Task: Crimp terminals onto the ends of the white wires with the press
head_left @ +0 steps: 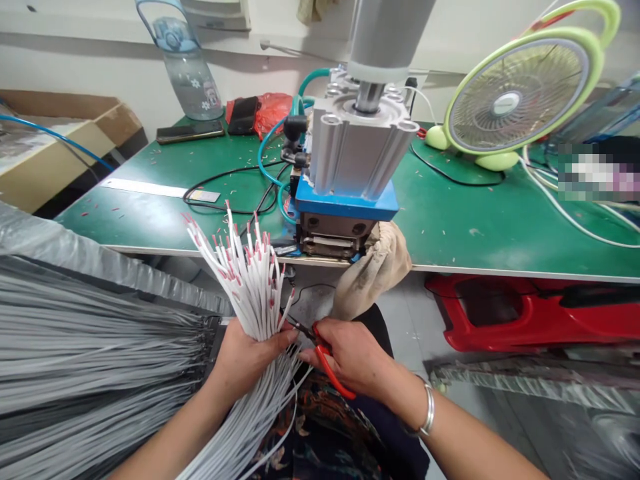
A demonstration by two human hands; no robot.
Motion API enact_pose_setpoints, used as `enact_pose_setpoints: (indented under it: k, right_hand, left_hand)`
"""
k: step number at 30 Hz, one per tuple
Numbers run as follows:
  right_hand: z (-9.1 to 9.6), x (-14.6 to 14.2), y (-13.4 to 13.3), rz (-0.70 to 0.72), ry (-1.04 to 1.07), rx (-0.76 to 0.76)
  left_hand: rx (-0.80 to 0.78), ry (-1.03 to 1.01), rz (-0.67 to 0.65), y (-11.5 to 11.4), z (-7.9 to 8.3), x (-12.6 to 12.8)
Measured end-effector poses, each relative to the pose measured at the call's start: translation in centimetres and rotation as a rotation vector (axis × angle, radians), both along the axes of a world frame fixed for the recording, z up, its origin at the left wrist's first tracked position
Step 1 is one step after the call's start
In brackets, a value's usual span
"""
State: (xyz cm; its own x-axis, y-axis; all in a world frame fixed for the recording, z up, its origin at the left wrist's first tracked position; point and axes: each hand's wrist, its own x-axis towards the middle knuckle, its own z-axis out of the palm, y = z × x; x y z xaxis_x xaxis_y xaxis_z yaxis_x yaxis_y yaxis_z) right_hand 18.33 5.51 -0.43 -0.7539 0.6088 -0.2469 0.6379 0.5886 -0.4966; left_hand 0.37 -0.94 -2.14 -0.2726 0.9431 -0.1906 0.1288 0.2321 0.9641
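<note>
A thick bundle of white cables (255, 300) with reddish tips fans upward in the middle of the view. My left hand (250, 360) is wrapped round it below the tips, and the cable lengths run down over my lap. In my right hand (350, 353) is a pair of red-handled pliers or cutters (333, 373), its dark jaws pointing left at the bundle's right side by my left thumb. Whether the jaws touch a cable I cannot tell. Just beyond the bundle stands a pneumatic press (353, 153) on a blue block, with a cloth bag (375, 270) hanging at its right.
The green table (440, 233) carries a steel ruler (160, 190), phones (190, 132), a water bottle (190, 80), a green fan (510, 100) and loose hoses. More grey cables (100, 353) lie at left beside a plastic-wrapped rail (120, 267). A red stool (480, 320) is under the table.
</note>
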Motion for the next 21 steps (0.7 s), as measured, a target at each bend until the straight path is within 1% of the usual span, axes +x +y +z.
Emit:
enact_pose_setpoints:
  k: [4, 8, 10, 14, 16, 18, 21]
  right_hand:
    - [0.0, 0.1, 0.1, 0.032, 0.011, 0.059]
    - [-0.2, 0.2, 0.2, 0.037, 0.000, 0.050]
    - [-0.3, 0.3, 0.1, 0.028, -0.005, 0.027]
    - [-0.7, 0.4, -0.1, 0.015, 0.012, -0.023]
    - [-0.9, 0.4, -0.1, 0.015, 0.024, -0.033]
    - [-1.1, 0.4, -0.2, 0.018, 0.021, -0.033]
    - [-1.3, 0.4, -0.1, 0.020, -0.006, 0.006]
  left_hand:
    - [-0.011, -0.141, -0.061, -0.2, -0.2, -0.1]
    - [-0.040, -0.232, -0.070, -0.1, -0.3, -0.1]
    - [-0.048, -0.209, -0.066, 0.0, -0.2, -0.1]
    - [-0.025, -0.012, -0.046, 0.1, 0.0, 0.0]
    - [-0.014, 0.053, -0.037, 0.1, 0.2, 0.1]
    - [-0.021, 0.064, -0.026, 0.1, 0.3, 0.2]
    - [-0.032, 0.021, -0.022, 0.0, 0.1, 0.3]
